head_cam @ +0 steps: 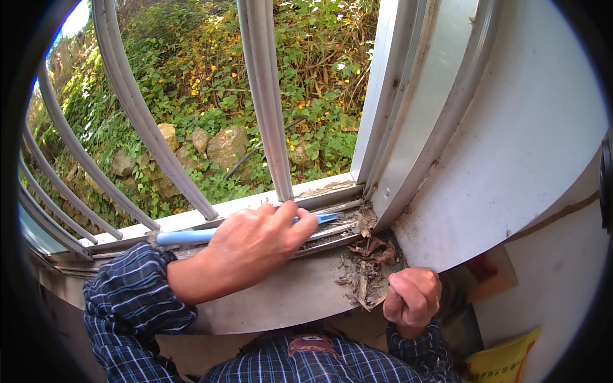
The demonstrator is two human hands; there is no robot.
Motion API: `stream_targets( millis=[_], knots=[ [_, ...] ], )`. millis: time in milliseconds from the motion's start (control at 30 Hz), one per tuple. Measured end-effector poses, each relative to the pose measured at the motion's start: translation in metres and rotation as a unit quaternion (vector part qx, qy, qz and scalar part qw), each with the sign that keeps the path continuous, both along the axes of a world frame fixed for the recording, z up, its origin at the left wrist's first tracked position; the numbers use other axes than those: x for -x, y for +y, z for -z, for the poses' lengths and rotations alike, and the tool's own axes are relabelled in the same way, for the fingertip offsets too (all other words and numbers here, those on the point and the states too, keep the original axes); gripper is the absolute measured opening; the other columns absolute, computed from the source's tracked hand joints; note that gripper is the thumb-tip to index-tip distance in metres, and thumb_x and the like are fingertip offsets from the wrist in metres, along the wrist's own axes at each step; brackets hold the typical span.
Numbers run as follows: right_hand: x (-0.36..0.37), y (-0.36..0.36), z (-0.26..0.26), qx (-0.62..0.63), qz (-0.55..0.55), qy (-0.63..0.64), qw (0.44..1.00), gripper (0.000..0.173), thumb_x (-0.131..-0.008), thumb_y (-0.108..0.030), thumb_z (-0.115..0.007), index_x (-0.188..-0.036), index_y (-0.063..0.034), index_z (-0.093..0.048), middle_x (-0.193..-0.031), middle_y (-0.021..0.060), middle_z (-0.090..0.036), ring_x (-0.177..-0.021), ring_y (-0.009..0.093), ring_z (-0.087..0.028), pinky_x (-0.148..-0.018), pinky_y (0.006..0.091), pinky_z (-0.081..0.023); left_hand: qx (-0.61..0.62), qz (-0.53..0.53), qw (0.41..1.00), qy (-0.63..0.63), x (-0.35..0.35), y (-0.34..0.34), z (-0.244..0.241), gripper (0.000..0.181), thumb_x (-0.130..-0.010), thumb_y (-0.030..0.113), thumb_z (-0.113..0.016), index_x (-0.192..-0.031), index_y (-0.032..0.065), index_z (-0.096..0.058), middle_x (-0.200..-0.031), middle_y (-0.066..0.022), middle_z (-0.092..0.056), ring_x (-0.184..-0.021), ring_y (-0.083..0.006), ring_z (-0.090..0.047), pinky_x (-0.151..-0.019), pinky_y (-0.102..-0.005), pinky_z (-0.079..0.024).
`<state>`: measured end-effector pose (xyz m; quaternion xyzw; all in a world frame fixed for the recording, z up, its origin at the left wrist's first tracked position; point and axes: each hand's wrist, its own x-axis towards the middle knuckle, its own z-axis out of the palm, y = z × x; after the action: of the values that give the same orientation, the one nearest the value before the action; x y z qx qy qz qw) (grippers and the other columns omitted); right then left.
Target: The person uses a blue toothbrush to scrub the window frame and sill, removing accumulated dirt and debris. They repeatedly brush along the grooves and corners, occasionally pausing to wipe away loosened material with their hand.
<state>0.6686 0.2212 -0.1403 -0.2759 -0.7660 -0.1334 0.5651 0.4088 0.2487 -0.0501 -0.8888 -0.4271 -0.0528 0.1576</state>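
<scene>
My left hand [254, 242] is closed round a light-blue plastic cleaning tool [187, 237]. Greyish bristles seem to show at the tool's left end. Its flat, darker blue tip [328, 218] lies over the dirty metal window track [335, 230]. Dry leaves [376, 249] and grey debris [359, 277] are heaped at the right corner of the track and spill across the sill [273, 301]. Beside the lower end of that heap, at the sill's front edge, my right hand [414, 297] is curled into a fist; nothing can be made out inside it.
Metal bars [266, 95] stand beyond the track, with plants and rocks [227, 146] outside. On the right are the window frame [426, 124] and a dusty white wall panel [517, 143]. A yellow printed bag [503, 359] is at the lower right.
</scene>
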Motion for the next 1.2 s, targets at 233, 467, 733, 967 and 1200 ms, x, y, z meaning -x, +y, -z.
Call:
stream_targets(
  millis=[233, 467, 733, 967, 1200],
  knots=[
    [0.005, 0.003, -0.003, -0.014, 0.02, 0.004, 1.0, 0.02, -0.079, -0.005, -0.072, -0.098, -0.0067, -0.067, -0.088, 0.0034, -0.063, -0.067, 0.018, -0.064, -0.061, 0.0286, -0.054, 0.049, 0.007, 0.999, -0.023, -0.02, 0.02, 0.01, 0.023, -0.082, 0.009, -0.059, -0.102, 0.004, -0.047, -0.088, -0.0112, -0.052, -0.074, -0.0281, -0.066, -0.055, -0.0406, -0.054],
    [0.01, 0.004, -0.005, -0.029, 0.024, 0.015, 0.999, 0.02, -0.079, -0.005, -0.073, -0.097, -0.007, -0.068, -0.086, 0.0031, -0.063, -0.067, 0.017, -0.064, -0.059, 0.0281, -0.054, -0.043, 0.084, 0.991, -0.091, -0.008, 0.007, 0.009, 0.021, -0.082, 0.012, -0.06, -0.101, 0.0048, -0.052, -0.081, -0.0083, -0.051, -0.063, -0.0241, -0.058, -0.049, -0.0374, -0.048],
    [0.007, 0.003, -0.003, -0.022, 0.026, 0.018, 0.999, 0.02, -0.079, -0.006, -0.072, -0.098, -0.0075, -0.068, -0.086, 0.0026, -0.064, -0.067, 0.017, -0.064, -0.059, 0.0285, -0.053, -0.067, 0.048, 0.996, -0.023, 0.011, -0.002, -0.004, 0.02, -0.081, 0.012, -0.059, -0.101, 0.0065, -0.055, -0.079, -0.0066, -0.053, -0.067, -0.0201, -0.062, -0.048, -0.034, -0.049],
    [0.007, 0.002, -0.003, -0.014, 0.015, 0.012, 1.0, 0.017, -0.082, -0.009, -0.072, -0.098, -0.0069, -0.067, -0.086, 0.0032, -0.064, -0.067, 0.018, -0.064, -0.06, 0.0287, -0.053, 0.006, -0.026, 0.999, -0.025, -0.015, 0.007, 0.009, 0.026, -0.082, 0.008, -0.06, -0.107, 0.0059, -0.052, -0.084, -0.0111, -0.054, -0.067, -0.0274, -0.065, -0.055, -0.0408, -0.052],
    [0.009, 0.005, -0.005, -0.03, 0.027, 0.014, 0.999, 0.016, -0.082, -0.007, -0.071, -0.097, -0.0055, -0.067, -0.086, 0.004, -0.063, -0.067, 0.018, -0.064, -0.06, 0.0289, -0.054, 0.044, 0.03, 0.997, -0.062, -0.016, 0.025, 0.02, 0.017, -0.083, 0.01, -0.06, -0.094, 0.0057, -0.047, -0.081, -0.0103, -0.05, -0.071, -0.026, -0.065, -0.054, -0.0406, -0.052]
  ],
)
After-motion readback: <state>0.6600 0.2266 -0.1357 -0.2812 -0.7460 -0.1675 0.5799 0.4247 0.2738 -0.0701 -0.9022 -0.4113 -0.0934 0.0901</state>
